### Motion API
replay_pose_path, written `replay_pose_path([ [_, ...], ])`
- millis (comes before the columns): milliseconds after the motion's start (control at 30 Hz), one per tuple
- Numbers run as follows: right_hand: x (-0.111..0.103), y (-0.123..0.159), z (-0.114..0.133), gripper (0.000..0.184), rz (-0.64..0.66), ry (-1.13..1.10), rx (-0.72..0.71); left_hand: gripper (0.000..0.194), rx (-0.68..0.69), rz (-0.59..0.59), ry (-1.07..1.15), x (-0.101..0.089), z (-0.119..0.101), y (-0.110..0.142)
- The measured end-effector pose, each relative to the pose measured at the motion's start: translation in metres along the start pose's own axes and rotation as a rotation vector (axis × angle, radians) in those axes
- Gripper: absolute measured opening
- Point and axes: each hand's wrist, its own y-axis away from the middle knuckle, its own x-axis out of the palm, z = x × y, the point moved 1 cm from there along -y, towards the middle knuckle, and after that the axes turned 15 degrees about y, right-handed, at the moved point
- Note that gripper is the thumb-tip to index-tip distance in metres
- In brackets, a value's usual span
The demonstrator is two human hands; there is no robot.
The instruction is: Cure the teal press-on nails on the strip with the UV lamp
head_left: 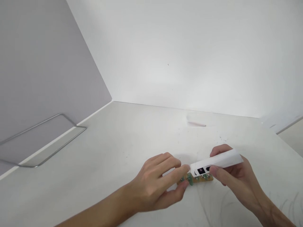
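A slim white handheld device (219, 160) with a small black display and a black button looks like a nail lamp. My right hand (239, 176) grips it, thumb by the button, tilted above a narrow yellowish strip (201, 179). Several glossy green pieces (190, 179) with shiny bits, resembling nail tips, stand along that strip. My left hand (161, 183) pinches around the strip's left end, index finger above and thumb below. Its fingertips cover part of the green pieces, and the index tip is close to the device's left end.
The white tabletop (106, 142) meets a white back wall (165, 47) and a grey side panel (47, 63). A bent metal wire frame (62, 146) lies at the left edge. A thin pinkish stick (197, 124) lies near the back, with dark specks (222, 138) to its right.
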Motion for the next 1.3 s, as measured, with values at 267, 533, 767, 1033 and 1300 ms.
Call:
replay_pose_path([
  [267,-0.003,-0.004,-0.006,0.025,0.108,0.048,-0.026,0.027,0.001,0.009,0.037,0.001,0.001,0.002],
  [533,0.000,0.000,-0.003,0.024,0.082,0.007,-0.012,0.025,-0.037,0.030,0.050,0.000,0.001,0.000],
  [767,0.003,0.002,-0.006,0.015,0.160,0.188,-0.207,0.018,-0.166,0.081,0.113,0.000,-0.002,-0.003],
  [1033,0.009,0.006,0.002,0.022,0.194,0.281,-0.564,0.024,-0.192,0.141,0.198,0.000,-0.007,-0.001],
  [1300,0.006,0.014,-0.003,0.039,0.027,0.421,-0.520,0.014,-0.282,0.070,0.319,-0.004,-0.008,-0.001],
])
